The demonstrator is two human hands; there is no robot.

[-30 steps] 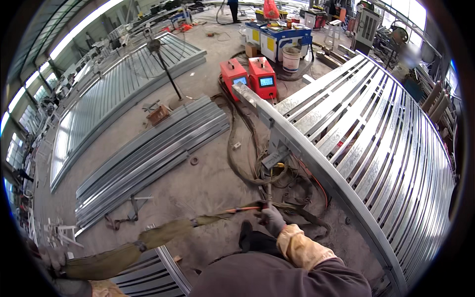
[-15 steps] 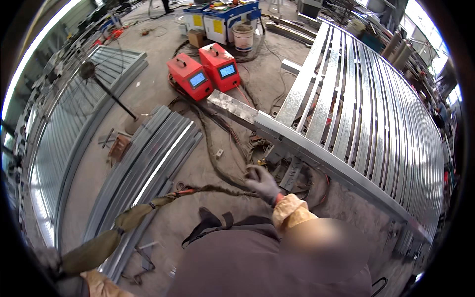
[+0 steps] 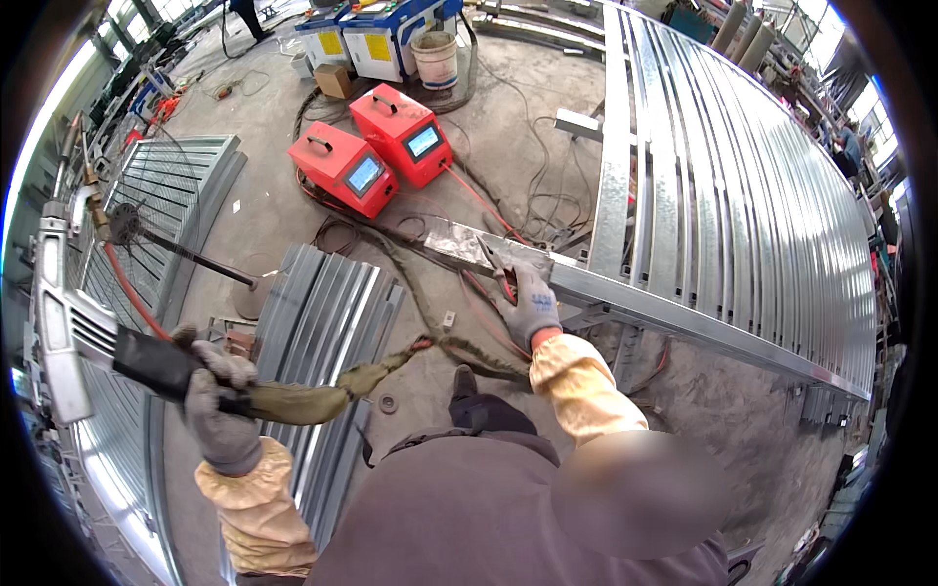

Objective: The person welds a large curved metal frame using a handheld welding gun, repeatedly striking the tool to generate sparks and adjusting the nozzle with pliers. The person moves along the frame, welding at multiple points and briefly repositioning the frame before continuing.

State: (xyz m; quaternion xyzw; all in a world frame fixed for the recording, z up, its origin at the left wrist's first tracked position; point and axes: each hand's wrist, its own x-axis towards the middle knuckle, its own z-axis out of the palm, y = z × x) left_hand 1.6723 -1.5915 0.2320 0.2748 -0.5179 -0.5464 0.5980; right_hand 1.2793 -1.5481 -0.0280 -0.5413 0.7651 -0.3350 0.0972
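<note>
My left hand (image 3: 220, 415), in a grey glove, is closed around the black grip of a welding torch (image 3: 147, 359). The torch's silver body stands to the left, with a red hose and brass fitting above the grip. A cable in an olive fabric sleeve (image 3: 293, 402) runs from the grip toward the floor. In front of me my gloved right hand (image 3: 532, 305) is closed on pliers (image 3: 507, 285) with a red handle. Their dark jaws point away, over the flat metal bar (image 3: 454, 239) at the corner of the galvanized slatted frame (image 3: 625, 290).
Two red machines with screens (image 3: 363, 178) sit on the floor ahead, with a bucket (image 3: 435, 61) and blue-white cabinet (image 3: 376, 49) behind. Stacked metal profiles (image 3: 322, 303) lie at left, beside a round-based stand (image 3: 259, 293). Hoses and cables cross the floor.
My left hand has risen from the lower left edge, bringing the torch into view. My right hand has moved forward from low beside the frame to the metal bar, and the pliers now show.
</note>
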